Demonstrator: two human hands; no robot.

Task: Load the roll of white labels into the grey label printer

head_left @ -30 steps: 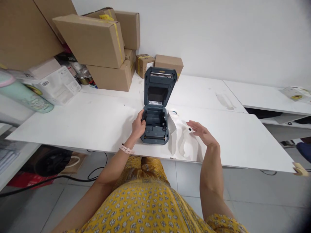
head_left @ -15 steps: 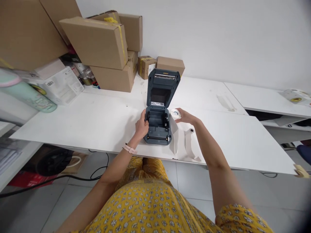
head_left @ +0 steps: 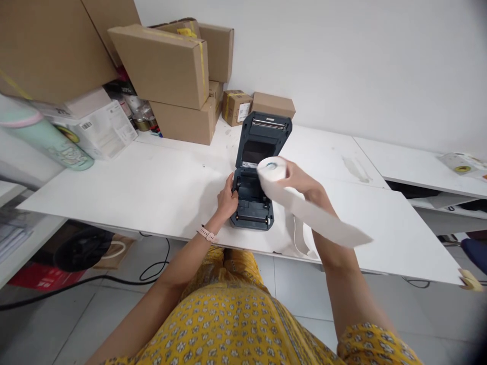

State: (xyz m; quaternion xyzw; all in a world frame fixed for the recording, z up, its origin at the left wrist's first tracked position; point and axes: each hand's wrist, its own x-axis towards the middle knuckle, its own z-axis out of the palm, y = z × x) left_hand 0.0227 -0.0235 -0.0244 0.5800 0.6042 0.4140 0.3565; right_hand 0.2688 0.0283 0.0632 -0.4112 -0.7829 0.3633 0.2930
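Note:
A dark label printer stands on the white table with its lid tipped up and back, so its inner bay shows. My left hand grips the printer's left side wall, thumb over the rim. In my right hand is a white label roll, held above the right part of the bay and hiding some of it. From the roll a loose strip of labels trails right, across my forearm. Behind that arm a curled white paper strip lies near the table's front edge, partly covered.
Cardboard boxes are stacked at the back left, with two small boxes behind the printer. A mint bottle and a white box stand far left. The table ends just before my body.
My right hand has lifted the label roll off the table and brought it up over the printer; its strip now swings out to the right. My left hand keeps its hold on the printer.

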